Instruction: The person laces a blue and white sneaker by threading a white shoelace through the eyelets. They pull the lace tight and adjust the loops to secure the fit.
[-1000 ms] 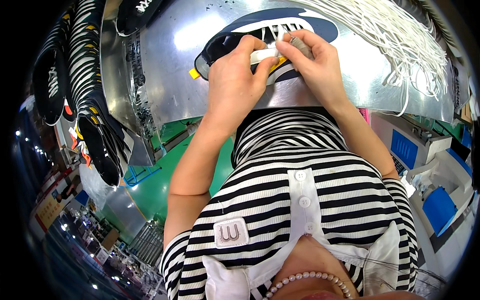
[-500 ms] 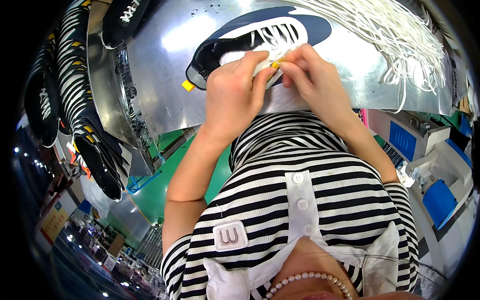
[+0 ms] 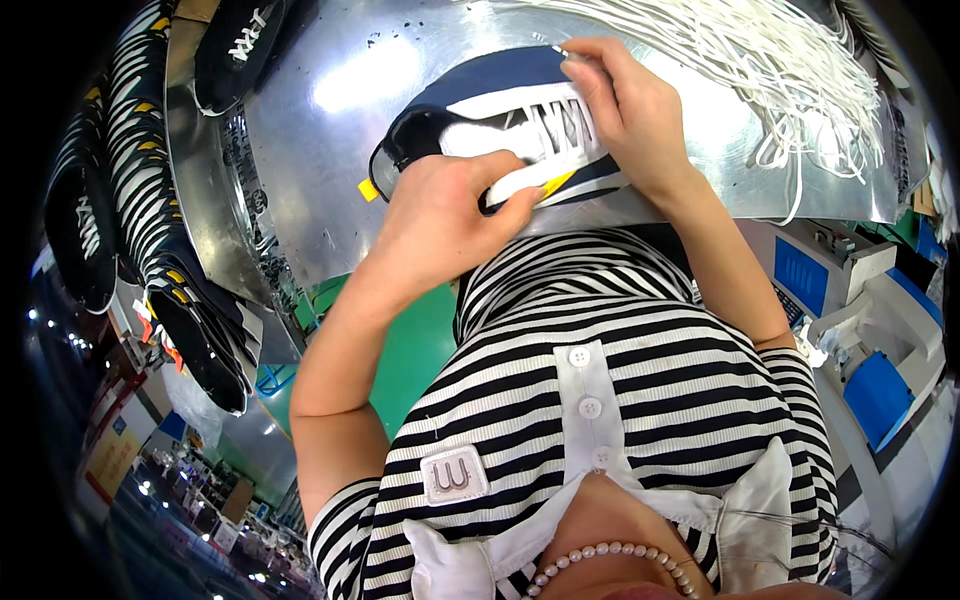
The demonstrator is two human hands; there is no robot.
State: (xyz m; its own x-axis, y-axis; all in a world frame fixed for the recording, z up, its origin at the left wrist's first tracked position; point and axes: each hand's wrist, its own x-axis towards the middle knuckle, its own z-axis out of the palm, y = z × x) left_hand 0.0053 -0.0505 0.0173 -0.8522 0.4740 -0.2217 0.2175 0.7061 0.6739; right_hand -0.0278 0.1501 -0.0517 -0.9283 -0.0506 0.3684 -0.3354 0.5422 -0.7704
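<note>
A navy and white shoe upper [image 3: 490, 82] lies on the metal tabletop, its black-lined opening to the left and a yellow tab [image 3: 368, 190] at its heel. White lace [image 3: 560, 128] crosses its front opening. My left hand [image 3: 455, 205] is closed on the near edge of the opening, with the thumb beside a yellow strip [image 3: 556, 184]. Over the toe end, my right hand [image 3: 635, 115] has thumb and forefinger pinched at the upper's far edge. A small whitish bit shows at those fingertips, too blurred to name. The palm hides the toe.
A large bundle of loose white laces [image 3: 770, 75] spreads over the table's far right. Another dark laced shoe upper [image 3: 240, 45] rests at the far left. Beyond the left edge hangs a long row of stacked uppers [image 3: 150, 160]. The table's near edge touches my striped shirt.
My right hand has gone from beside the left hand to the far edge of the upper. The left hand has shifted slightly left and nearer me, and the upper has turned slightly.
</note>
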